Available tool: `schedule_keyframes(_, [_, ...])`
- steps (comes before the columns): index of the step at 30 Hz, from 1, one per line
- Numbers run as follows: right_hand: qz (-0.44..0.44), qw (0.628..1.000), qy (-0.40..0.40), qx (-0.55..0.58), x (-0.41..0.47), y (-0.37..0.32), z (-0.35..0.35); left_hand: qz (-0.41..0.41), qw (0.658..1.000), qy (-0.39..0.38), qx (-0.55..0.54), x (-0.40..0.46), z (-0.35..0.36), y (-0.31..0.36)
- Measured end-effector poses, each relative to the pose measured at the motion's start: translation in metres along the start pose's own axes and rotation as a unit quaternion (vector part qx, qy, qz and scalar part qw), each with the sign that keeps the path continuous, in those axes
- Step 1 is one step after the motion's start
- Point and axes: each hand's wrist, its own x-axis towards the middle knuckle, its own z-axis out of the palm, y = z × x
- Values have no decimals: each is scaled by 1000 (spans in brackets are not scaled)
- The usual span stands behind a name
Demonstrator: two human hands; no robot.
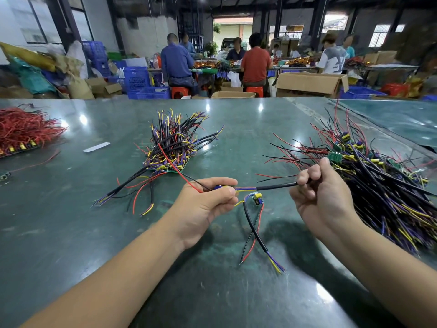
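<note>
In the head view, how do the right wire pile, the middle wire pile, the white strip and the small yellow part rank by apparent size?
1. right wire pile, though nearer the camera and cut off by the frame
2. middle wire pile
3. white strip and small yellow part: they look alike, so unranked

left hand [205,200] and right hand [324,192] were bare, fingernails short and plain. left forearm [118,268] and right forearm [390,261] were uncovered to frame edge, slim, smooth.
</note>
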Motion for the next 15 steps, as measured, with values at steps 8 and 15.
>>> schedule_keyframes(8, [21, 999, -31, -2, 5, 0, -4, 15, 996, -61, -68, -2, 0, -1])
schedule_keyframes(15, [-193, 877, 37, -439, 6, 11, -18, 46, 995, 75, 54, 5, -14, -1])
